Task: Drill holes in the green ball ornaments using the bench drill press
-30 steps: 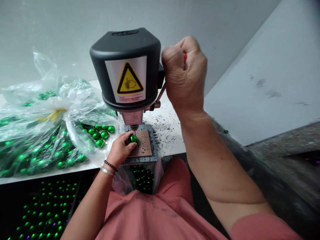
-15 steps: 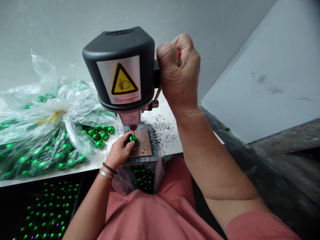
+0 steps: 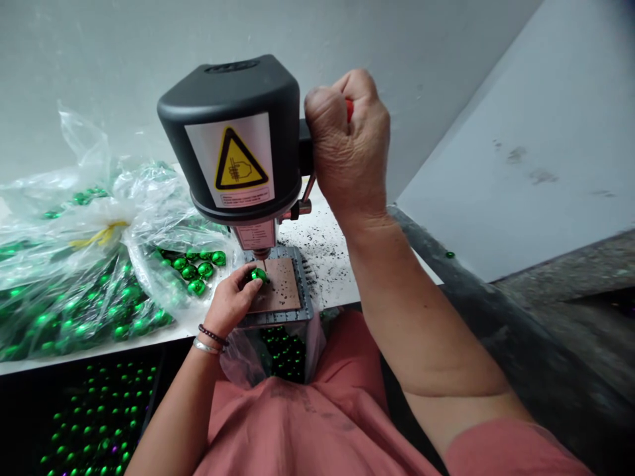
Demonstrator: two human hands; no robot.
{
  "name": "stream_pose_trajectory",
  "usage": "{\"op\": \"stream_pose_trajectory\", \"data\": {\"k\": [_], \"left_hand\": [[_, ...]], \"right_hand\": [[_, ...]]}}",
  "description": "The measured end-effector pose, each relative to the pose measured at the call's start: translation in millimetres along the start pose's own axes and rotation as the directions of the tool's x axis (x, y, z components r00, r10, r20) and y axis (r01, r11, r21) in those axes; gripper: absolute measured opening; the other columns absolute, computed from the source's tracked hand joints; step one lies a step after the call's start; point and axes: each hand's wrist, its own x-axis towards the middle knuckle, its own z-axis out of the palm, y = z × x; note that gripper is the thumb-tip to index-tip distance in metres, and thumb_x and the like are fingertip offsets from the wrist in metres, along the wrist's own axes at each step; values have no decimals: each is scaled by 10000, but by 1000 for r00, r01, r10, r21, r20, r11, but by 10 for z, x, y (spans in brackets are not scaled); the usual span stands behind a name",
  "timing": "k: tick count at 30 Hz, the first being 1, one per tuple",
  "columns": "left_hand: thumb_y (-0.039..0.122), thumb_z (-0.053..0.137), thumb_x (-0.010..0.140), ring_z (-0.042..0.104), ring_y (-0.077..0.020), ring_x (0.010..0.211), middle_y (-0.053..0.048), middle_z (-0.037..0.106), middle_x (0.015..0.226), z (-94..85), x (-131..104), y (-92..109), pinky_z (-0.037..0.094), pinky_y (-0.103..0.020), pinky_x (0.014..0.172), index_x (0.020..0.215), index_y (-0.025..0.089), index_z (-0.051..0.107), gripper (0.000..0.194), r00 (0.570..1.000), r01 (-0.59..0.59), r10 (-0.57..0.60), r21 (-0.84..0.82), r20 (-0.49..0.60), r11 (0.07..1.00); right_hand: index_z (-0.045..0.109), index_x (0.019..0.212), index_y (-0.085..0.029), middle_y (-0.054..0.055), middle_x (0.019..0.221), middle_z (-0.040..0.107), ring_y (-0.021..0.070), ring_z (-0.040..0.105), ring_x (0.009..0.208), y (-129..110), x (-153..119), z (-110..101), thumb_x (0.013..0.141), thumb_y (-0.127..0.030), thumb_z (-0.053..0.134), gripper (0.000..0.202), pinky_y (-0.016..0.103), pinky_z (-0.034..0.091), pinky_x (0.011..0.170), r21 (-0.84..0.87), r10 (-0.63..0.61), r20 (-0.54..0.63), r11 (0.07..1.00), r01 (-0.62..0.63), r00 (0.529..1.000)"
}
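Head view: pinched a green ball [image 3: 258, 275] between thumb and fingers of the left hand [image 3: 231, 303], over the brown board [image 3: 281, 285], just beside the drill bit [image 3: 264, 266]. Clenched the right hand [image 3: 350, 149] around a red handle [image 3: 350, 111] beside the drill press [image 3: 225, 99].

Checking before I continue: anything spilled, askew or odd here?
Dark chips litter the white tabletop beside the drill press, like a spill. A small green object lies alone, far right, apart from the balls.

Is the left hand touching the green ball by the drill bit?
Touching. The head view shows the left hand with thumb and a finger against the green ball.
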Motion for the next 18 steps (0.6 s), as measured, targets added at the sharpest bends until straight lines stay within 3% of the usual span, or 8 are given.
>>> {"op": "stream_pose_trajectory", "data": {"k": [8,12,15,18], "left_hand": [[332,505,793,582,-227,1072,-70,655,1142,-39,38,22,430,-348,945,1169,164,593,421,998,-57,49,181,47,982],[314,544,775,571,-214,1081,-66,637,1165,7,73,66,421,-330,960,1153,178,607,406,988,-155,142,263,68,952],[315,599,733,580,-210,1048,-65,625,1171,34,134,94,426,-325,958,1121,183,633,411,978,-204,180,295,107,933],[299,624,709,611,-197,953,-54,655,1104,33,187,109,458,-312,898,1100,186,646,408,978,-187,148,295,149,937]], "right_hand": [[303,651,-177,-69,594,281,28,257,576,0,-7,-15,797,-369,430,273,176,277,576,0,18,25,1000,-18,1000],[302,654,-180,-64,605,278,31,253,579,7,-9,-15,804,-364,435,272,179,277,575,-7,6,27,1000,-6,1000],[296,649,-184,-58,609,272,35,255,577,-6,-10,-16,814,-346,450,278,182,282,580,-19,18,30,1000,-17,999],[292,642,-188,-57,602,270,38,261,565,-19,-4,-16,819,-348,463,294,187,284,565,-24,41,39,999,-40,998]]}}
